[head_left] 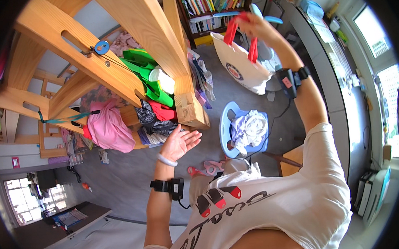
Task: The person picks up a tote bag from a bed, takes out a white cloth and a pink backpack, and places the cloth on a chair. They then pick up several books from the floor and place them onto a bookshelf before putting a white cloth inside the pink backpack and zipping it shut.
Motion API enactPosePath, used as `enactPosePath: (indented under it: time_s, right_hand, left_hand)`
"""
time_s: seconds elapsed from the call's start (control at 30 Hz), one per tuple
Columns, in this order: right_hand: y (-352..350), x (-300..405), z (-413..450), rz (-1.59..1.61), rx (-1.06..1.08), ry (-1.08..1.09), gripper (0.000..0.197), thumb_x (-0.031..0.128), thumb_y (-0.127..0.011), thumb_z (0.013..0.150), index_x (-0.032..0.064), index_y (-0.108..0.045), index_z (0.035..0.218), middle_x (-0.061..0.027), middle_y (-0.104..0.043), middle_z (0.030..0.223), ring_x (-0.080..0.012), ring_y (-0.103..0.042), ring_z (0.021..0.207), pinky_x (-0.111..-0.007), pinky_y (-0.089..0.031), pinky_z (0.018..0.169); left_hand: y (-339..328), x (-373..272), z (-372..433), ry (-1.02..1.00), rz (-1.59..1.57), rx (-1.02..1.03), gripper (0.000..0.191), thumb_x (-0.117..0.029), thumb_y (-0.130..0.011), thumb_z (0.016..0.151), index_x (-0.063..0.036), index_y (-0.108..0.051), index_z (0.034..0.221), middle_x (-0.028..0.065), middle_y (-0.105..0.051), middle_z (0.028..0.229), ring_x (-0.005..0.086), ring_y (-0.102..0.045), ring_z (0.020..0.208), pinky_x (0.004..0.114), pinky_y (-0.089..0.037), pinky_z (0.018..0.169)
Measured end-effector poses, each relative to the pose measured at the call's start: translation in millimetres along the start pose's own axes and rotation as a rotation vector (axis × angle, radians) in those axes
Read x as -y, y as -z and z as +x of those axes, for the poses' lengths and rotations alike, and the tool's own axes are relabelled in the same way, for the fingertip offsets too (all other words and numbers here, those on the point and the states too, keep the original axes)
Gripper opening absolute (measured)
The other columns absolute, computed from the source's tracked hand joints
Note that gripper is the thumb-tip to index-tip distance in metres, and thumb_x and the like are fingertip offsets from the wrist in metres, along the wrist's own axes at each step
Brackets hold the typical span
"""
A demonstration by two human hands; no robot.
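Note:
My right hand [257, 26] is raised at the top right, its fingers closed on the red handles [230, 31] of a cream cloth tote bag [240, 66]. The bag hangs above the grey floor and bears a round printed emblem. My left hand [181, 142], palm up with the fingers spread, holds nothing. It is near a wooden bed post [188, 111] and a black-and-white paisley cloth [153, 121]. Between my arms stands a small blue plastic chair [233, 153] with crumpled white and lilac cloth [250, 128] on its seat.
A wooden bunk-bed frame [116, 78] fills the left, with a green bag [157, 89] and a pink cloth [110, 129] on it. A bookcase [194, 23] stands behind. A long desk [350, 99] runs along the right. Pink slippers [213, 166] lie near my legs.

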State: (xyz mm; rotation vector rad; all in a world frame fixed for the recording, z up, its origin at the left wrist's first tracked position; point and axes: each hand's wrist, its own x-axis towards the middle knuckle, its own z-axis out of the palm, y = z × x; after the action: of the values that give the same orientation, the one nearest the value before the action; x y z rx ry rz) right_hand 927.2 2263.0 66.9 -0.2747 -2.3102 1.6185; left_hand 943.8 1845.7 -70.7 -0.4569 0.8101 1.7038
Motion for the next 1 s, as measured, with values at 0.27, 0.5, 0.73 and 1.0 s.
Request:
enactPosePath:
  time_s: [0.27, 0.5, 0.73, 1.0]
  right_hand:
    - [-131, -207, 79, -0.064, 0.097, -0.212, 0.024, 0.025, -0.055, 0.079, 0.0012, -0.055, 0.077, -0.0056, -0.055, 0.066, -0.0161, -0.051, 0.060, -0.031, -0.041, 0.054]
    - [-211, -325, 160, -0.207, -0.019, -0.193, 0.013, 0.010, -0.044, 0.083, 0.0025, -0.054, 0.086, -0.0043, -0.054, 0.069, -0.0124, -0.049, 0.056, -0.027, -0.040, 0.050]
    - [-260, -308, 170, -0.832, 0.460, 0.046, 0.025, 0.015, -0.046, 0.079, 0.0017, -0.056, 0.097, -0.0205, -0.057, 0.097, -0.0340, -0.055, 0.096, -0.041, -0.043, 0.082]
    - [-244, -285, 154, -0.749, 0.498, -0.128, 0.034, 0.010, -0.040, 0.083, 0.0078, -0.049, 0.116, -0.0055, -0.024, 0.139, -0.0307, -0.051, 0.105, -0.039, -0.044, 0.085]
  left_hand:
    - [17, -27, 79, 0.108, -0.421, -0.048, 0.063, -0.042, -0.047, 0.085, -0.0098, -0.019, 0.131, 0.0285, -0.027, 0.126, 0.0467, -0.028, 0.115, 0.060, -0.023, 0.097]
    - [-1, -19, 102, 0.101, -0.373, -0.109, 0.072, -0.045, -0.053, 0.081, -0.0078, -0.020, 0.132, 0.0241, -0.027, 0.128, 0.0436, -0.027, 0.116, 0.058, -0.022, 0.099]
    - [5, -29, 96, 0.013, -0.320, -0.175, 0.064, -0.041, -0.057, 0.080, -0.0106, -0.026, 0.127, 0.0189, -0.034, 0.124, 0.0395, -0.034, 0.108, 0.049, -0.032, 0.094]
    - [1, -25, 96, -0.005, -0.278, -0.154, 0.054, -0.038, -0.056, 0.081, -0.0148, -0.032, 0.124, 0.0118, -0.038, 0.124, 0.0345, -0.036, 0.111, 0.047, -0.031, 0.095]
